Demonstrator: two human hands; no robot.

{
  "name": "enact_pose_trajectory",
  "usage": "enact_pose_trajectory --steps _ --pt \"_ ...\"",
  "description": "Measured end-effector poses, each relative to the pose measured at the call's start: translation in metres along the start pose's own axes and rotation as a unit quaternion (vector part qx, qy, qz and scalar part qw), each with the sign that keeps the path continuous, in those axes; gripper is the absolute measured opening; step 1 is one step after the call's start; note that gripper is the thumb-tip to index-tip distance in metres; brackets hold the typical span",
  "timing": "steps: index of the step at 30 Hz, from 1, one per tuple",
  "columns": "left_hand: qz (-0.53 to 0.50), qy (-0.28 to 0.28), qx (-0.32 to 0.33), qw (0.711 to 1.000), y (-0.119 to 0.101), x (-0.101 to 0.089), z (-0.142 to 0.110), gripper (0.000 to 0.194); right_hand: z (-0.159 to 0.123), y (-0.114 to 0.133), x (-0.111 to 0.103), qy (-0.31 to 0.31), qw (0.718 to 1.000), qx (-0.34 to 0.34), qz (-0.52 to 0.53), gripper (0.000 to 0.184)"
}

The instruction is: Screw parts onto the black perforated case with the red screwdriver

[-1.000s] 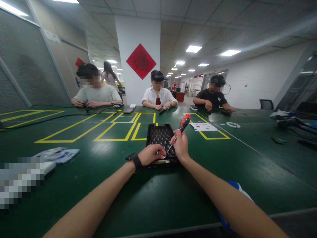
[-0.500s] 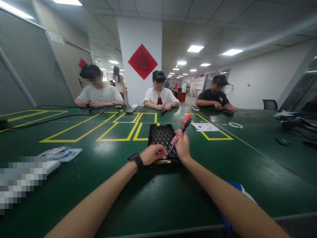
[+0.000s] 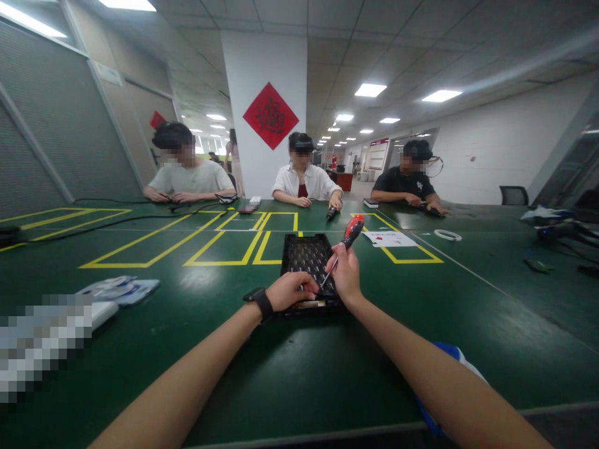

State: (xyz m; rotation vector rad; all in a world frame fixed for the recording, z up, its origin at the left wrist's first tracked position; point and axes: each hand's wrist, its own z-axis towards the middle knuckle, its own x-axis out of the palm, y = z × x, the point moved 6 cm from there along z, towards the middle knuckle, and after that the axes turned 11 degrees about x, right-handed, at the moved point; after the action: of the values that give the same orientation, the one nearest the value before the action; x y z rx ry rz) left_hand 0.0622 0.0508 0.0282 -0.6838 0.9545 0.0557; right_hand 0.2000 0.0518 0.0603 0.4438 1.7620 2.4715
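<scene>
On the green table in front of me lies a black tray (image 3: 306, 252) with rows of small light marks or pieces. My right hand (image 3: 346, 274) is closed around a screwdriver (image 3: 352, 232) with a red and black handle. It slants down to the left, its tip low over the tray's near part. My left hand (image 3: 292, 290), with a black watch on the wrist, rests over the near left of the tray. Its fingers curl together close to the screwdriver tip; whatever they pinch is too small to tell. A pale strip (image 3: 311, 304) shows at the tray's near end.
Across the table sit three people wearing headsets; the middle person's hand holds a dark tool (image 3: 332, 213). A paper sheet (image 3: 390, 239) and white ring (image 3: 448, 235) lie right of the tray. Flat packages (image 3: 128, 291) lie at left, a blue-and-white item (image 3: 449, 352) under my right forearm.
The middle person across the table has shifted a hand and the dark tool to the right. My hands, the screwdriver and the tray stay nearly where they were.
</scene>
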Motion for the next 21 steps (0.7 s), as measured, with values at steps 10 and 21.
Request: enact_pose_trajectory --steps 10,21 --pt "-0.006 0.009 0.019 1.0 -0.005 -0.0009 0.0011 0.016 -0.0008 0.0006 0.0009 0.007 1.0 0.005 0.004 0.038" --pt "0.001 0.005 0.011 1.0 -0.0033 -0.0007 0.0008 0.016 0.0003 -0.0014 -0.0001 0.002 1.0 -0.01 -0.013 0.038"
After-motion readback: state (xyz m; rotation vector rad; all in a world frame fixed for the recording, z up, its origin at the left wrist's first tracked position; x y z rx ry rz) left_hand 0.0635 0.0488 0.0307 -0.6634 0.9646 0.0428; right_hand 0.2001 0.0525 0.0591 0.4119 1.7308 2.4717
